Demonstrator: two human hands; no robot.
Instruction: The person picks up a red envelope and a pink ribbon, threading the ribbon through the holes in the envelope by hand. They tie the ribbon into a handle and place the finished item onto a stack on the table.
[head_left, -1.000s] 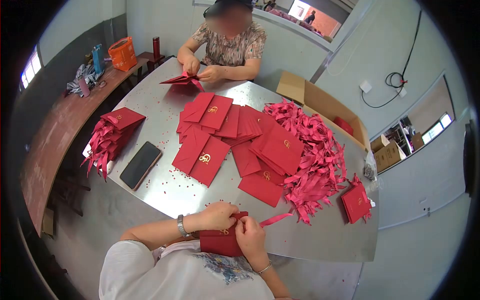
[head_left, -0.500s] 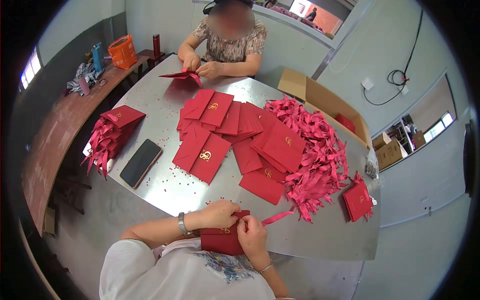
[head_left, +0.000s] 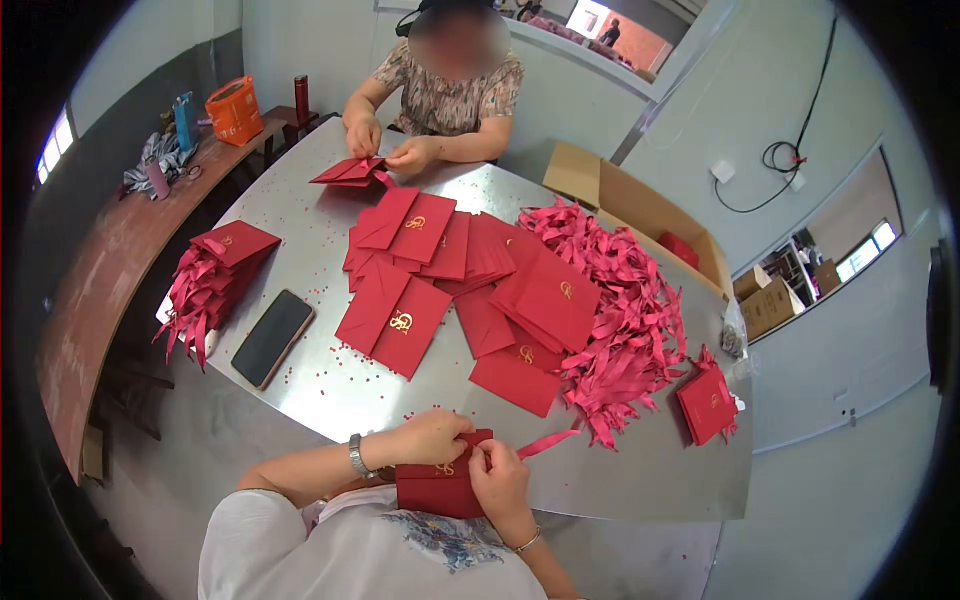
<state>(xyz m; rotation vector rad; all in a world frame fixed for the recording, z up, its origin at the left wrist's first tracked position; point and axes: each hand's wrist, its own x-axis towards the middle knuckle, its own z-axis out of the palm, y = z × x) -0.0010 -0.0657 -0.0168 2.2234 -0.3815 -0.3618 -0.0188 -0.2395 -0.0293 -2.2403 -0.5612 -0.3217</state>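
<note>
A dark red envelope (head_left: 425, 493) with gold print is against my body at the near table edge. My left hand (head_left: 432, 438), with a watch on its wrist, is closed at the envelope's upper edge, its fingertips close to those of my right hand. My right hand (head_left: 503, 482) pinches at the envelope's upper right. From it a pink ribbon (head_left: 548, 443) trails right over the table. What exactly lies between the fingertips is partly hidden. Beyond are loose red envelopes (head_left: 395, 322) in overlapping stacks and a heap of pink ribbons (head_left: 625, 320).
A phone (head_left: 273, 339) and a stack of ribboned envelopes (head_left: 235, 245) are at the left. More finished-looking envelopes (head_left: 707, 403) lie right. A cardboard box (head_left: 660, 222) stands behind the ribbons. Across the metal table (head_left: 620, 485), a person (head_left: 450, 100) handles red envelopes.
The view has shifted slightly, moving the table contents a little left. My hands remain pinched at the envelope. The person opposite has moved their hands apart over their envelope.
</note>
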